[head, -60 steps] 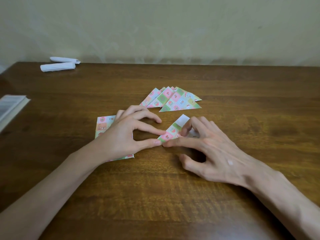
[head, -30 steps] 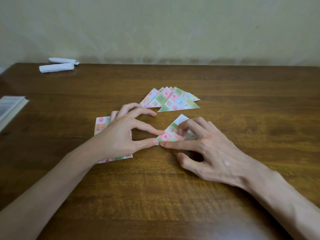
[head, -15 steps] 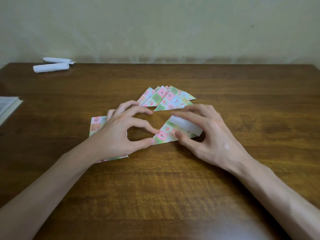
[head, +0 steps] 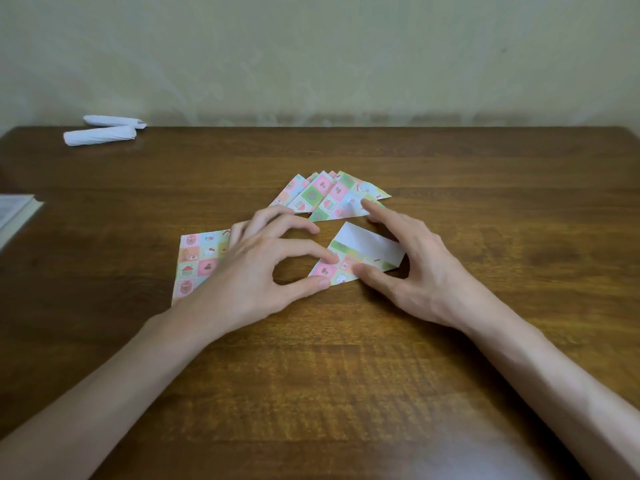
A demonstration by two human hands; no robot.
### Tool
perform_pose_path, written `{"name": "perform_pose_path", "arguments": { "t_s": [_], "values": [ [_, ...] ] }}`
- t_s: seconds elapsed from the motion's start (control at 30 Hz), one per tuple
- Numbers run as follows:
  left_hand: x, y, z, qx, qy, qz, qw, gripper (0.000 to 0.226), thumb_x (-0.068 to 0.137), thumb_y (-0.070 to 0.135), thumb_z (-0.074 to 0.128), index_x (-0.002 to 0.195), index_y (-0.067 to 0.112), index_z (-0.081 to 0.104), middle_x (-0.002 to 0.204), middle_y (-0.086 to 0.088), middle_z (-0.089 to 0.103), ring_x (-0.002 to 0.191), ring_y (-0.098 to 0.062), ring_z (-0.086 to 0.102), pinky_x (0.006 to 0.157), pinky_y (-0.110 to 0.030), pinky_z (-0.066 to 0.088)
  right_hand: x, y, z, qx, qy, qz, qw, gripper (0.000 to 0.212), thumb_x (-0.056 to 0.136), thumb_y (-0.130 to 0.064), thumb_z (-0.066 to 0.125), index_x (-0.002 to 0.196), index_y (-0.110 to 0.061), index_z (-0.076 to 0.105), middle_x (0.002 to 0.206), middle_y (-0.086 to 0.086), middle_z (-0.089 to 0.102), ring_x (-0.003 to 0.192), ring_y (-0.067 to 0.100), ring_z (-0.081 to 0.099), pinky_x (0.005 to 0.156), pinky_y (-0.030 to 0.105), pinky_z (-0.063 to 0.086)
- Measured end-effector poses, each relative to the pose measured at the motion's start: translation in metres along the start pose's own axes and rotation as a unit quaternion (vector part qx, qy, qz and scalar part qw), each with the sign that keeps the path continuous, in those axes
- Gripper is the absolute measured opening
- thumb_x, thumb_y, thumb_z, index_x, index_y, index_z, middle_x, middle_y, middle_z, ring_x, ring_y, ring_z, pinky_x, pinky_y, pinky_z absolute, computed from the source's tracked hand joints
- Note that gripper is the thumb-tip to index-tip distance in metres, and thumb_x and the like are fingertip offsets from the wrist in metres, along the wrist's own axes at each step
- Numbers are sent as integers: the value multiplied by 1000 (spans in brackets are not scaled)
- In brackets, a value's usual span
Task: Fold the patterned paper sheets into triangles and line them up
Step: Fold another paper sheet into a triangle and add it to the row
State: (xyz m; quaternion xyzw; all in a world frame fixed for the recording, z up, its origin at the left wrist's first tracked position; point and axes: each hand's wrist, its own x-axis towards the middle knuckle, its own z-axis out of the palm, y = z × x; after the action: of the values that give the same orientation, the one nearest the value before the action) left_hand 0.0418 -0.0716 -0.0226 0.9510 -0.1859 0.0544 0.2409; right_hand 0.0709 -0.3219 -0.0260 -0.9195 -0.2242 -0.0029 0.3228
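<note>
A half-folded sheet (head: 367, 249) lies on the wooden table (head: 346, 375) between the two hands, with its patterned side up along the near edge and a white flap turned over along the far edge. The left hand (head: 256, 275) curls its thumb and forefinger into a ring. Their tips come together on the sheet's left corner, the forefinger pressing on top and the thumb at the near edge, so that the corner is pinched between them. The other left fingers arch loosely beyond, apart from one another. Under the palm and wrist of that hand lies a stack of flat sheets (head: 195, 261), still square and unfolded, showing out to the left of the knuckles. The right hand (head: 419, 268) is spread wide over the right end of the sheet. Its thumb lies flat on the patterned strip, just to the right of the left thumb tip, and its forefinger stretches straight out past the white flap. The tip of that forefinger reaches the near edge of the folded triangles (head: 332, 197), which lie fanned and overlapping just beyond both sets of fingertips. Whether it touches them cannot be told. Far off to the left of the left hand, two white paper rolls (head: 98, 136) lie near the table's back edge, and a book (head: 15, 211) lies at its left edge.
</note>
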Motion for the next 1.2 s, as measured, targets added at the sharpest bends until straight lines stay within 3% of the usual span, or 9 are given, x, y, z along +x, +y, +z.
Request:
{"name": "perform_pose_path", "arguments": {
  "t_s": [0.2, 0.4, 0.47, 0.6, 0.73, 0.83, 1.0, 1.1, 1.2],
  "values": [
    [0, 1, 2, 0, -33, 39, 999, 33, 93, 65, 50, 124, 64, 63, 143, 33, 46, 145, 1, 27, 108, -33, 21, -1, 6, -1, 5, -17, -7, 1000, 85, 92, -47, 68, 162, -42, 20, 155, -15, 43, 149, 5, 30, 124, 35, 21],
    [0, -1, 3, 13, -44, 51, 998, 35, 95, 66, 42, 124, 65, 62, 144, 33, 46, 143, 1, 30, 108, -35, 24, -1, 15, -7, 58, -28, -4, 998, 86, 96, -26, 71, 162, -45, 19, 154, -15, 47, 147, 5, 36, 124, 42, 28],
    [0, -2, 2, 11, -48, 51, 998, 36, 95, 67, 40, 124, 65, 61, 144, 34, 45, 144, 1, 29, 107, -35, 24, -1, 18, -11, 83, -31, -5, 996, 89, 95, -21, 73, 162, -45, 19, 152, -16, 48, 147, 1, 36, 125, 40, 27],
    [1, -1, 2, 10, -50, 47, 998, 29, 100, 64, 47, 125, 65, 62, 145, 33, 45, 143, 1, 28, 106, -36, 24, -3, 19, -13, 82, -36, -17, 996, 87, 96, -11, 71, 161, -43, 23, 150, -15, 49, 143, -5, 38, 123, 23, 27],
    [-1, -1, 2, -4, -39, 39, 999, 37, 92, 70, 43, 125, 67, 59, 144, 31, 44, 144, 1, 27, 106, -36, 25, -2, 23, -16, 101, -27, -22, 994, 83, 94, -6, 72, 158, -41, 33, 146, -14, 54, 141, 1, 44, 123, 30, 31],
    [0, -2, -1, 2, -22, 12, 1000, 40, 91, 74, 53, 128, 61, 61, 140, 31, 44, 143, 2, 27, 107, -35, 25, -1, 25, -19, 95, -34, -31, 994, 83, 94, 0, 70, 158, -40, 35, 151, -17, 49, 142, -1, 41, 123, 30, 30],
    [0, -2, -5, -9, -10, -11, 1000, 47, 75, 76, 58, 117, 57, 69, 127, 30, 49, 135, 2, 31, 104, -31, 22, -3, 25, -17, 69, -21, -51, 996, 62, 94, -7, 71, 147, -36, 54, 150, -18, 48, 142, 0, 42, 122, 38, 34],
    [-1, -8, -5, -12, 8, 5, 1000, 30, 82, 74, 65, 107, 58, 72, 124, 28, 52, 134, 0, 34, 102, -30, 21, -6, 20, -17, 51, 14, -57, 997, 47, 95, -25, 73, 139, -34, 62, 145, -18, 54, 140, -1, 44, 119, 36, 37],
    [-3, -12, -7, -3, 3, 37, 999, 18, 93, 61, 64, 109, 60, 72, 125, 27, 53, 133, -6, 39, 102, -30, 24, -8, 14, -17, 7, 32, -86, 996, 37, 97, -34, 70, 134, -32, 68, 142, -16, 57, 142, 0, 41, 119, 32, 34]
  ]
}}
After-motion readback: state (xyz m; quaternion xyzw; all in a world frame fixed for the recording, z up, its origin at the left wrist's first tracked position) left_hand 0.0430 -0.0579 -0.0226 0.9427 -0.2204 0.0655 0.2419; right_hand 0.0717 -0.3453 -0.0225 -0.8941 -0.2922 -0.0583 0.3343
